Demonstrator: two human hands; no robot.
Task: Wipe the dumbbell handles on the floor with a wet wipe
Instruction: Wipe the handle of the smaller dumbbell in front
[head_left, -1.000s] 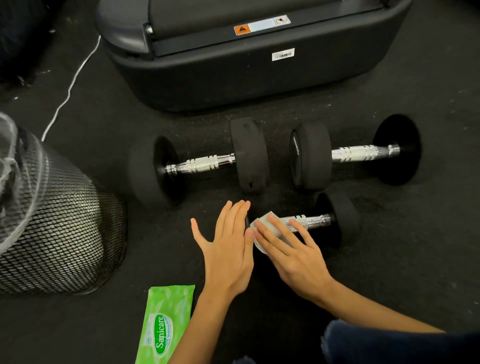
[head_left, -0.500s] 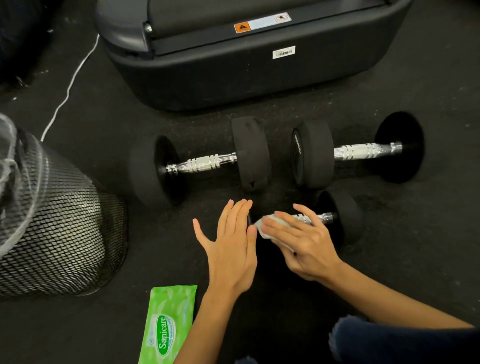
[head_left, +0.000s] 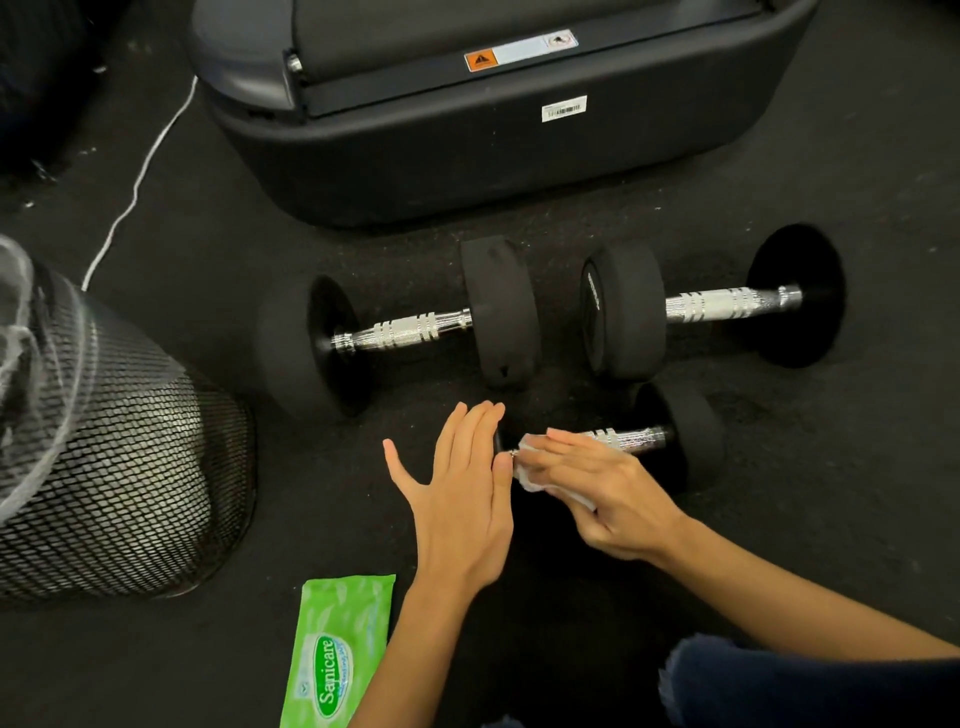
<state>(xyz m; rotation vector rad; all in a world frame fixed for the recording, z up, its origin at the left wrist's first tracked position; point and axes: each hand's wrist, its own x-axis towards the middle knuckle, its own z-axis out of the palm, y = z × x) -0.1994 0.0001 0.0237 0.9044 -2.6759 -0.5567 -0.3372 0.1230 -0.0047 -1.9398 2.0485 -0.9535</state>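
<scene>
Three black dumbbells with chrome handles lie on the dark floor. The small dumbbell (head_left: 691, 436) is nearest me. My right hand (head_left: 597, 488) grips a white wet wipe (head_left: 530, 475) wrapped over the left part of its handle. My left hand (head_left: 462, 488) lies flat with fingers together against that dumbbell's left weight, which it hides. Behind them lie a larger left dumbbell (head_left: 405, 330) and a larger right dumbbell (head_left: 722, 306), both untouched.
A green Sanicare wipe pack (head_left: 335, 654) lies on the floor by my left forearm. A black mesh bin (head_left: 119, 457) stands at the left. A big black machine base (head_left: 498, 114) and a white cord (head_left: 140, 176) sit behind the dumbbells.
My right hand has curled from flat fingers into a grip around the wipe and small dumbbell handle, shifting slightly along it. My left hand has stayed in place.
</scene>
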